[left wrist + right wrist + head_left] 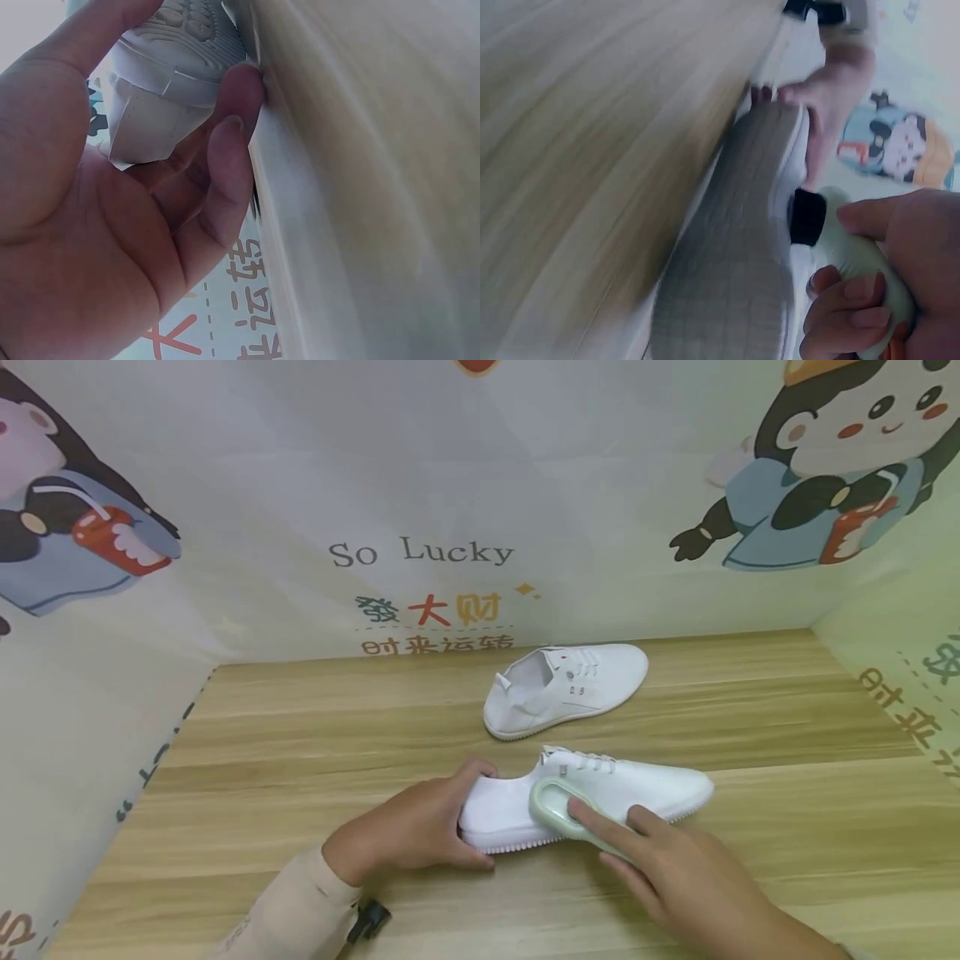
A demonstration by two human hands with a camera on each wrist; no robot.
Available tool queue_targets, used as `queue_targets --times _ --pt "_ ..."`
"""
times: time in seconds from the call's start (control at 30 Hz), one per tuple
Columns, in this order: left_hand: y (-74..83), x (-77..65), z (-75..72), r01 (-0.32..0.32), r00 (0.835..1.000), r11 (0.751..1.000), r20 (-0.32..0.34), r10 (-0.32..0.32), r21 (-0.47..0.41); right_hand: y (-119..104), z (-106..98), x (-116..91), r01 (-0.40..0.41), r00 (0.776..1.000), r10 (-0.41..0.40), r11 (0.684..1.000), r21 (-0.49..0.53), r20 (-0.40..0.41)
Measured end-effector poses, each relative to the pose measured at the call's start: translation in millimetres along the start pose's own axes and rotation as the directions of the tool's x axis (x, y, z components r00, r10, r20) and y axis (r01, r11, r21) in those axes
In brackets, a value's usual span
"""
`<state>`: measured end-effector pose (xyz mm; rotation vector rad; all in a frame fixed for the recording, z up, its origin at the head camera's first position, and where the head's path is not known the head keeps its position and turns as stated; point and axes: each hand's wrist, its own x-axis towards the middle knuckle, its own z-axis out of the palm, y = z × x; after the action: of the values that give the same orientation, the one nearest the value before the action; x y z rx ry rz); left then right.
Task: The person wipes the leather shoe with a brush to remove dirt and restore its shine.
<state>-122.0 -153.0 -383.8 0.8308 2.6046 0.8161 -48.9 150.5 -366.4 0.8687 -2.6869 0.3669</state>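
At the left, a pale printed cloth wall (75,735) meets the slanting side edge of a light brown wood-grain tabletop (247,777), and a broad stretch of wood runs from there to the left hand (408,827). That hand grasps the heel of a white lace-up shoe with a ridged sole (495,806), thumb and fingers curled around it. The shoe lies at the near middle of the tabletop, toe to the right, tipped so its sole faces the right wrist camera. Against its near side sits a pale green oval-headed brush with black bristles (551,802), its handle grasped by the right hand (686,877), one finger extended along the brush's back. Right of the toe, more wood reaches the right-hand cloth wall (892,693).

Around them, a beige sleeve (292,902) covers the left forearm, a small black object (369,920) beside it. Behind the gripped shoe, a second white lace-up shoe (600,689) rests upright near the back edge, narrowing the room there; the back cloth wall (600,568) rises just beyond, printed with "So Lucky" and cartoon figures
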Motion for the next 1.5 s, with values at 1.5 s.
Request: queue_targets --times 1.5 --pt "-0.7 0.8 -0.9 0.008 1.000 1.000 0.002 -0.008 0.000 26 -19 -17 -0.115 0.993 0.118 0.988 -0.104 0.016"
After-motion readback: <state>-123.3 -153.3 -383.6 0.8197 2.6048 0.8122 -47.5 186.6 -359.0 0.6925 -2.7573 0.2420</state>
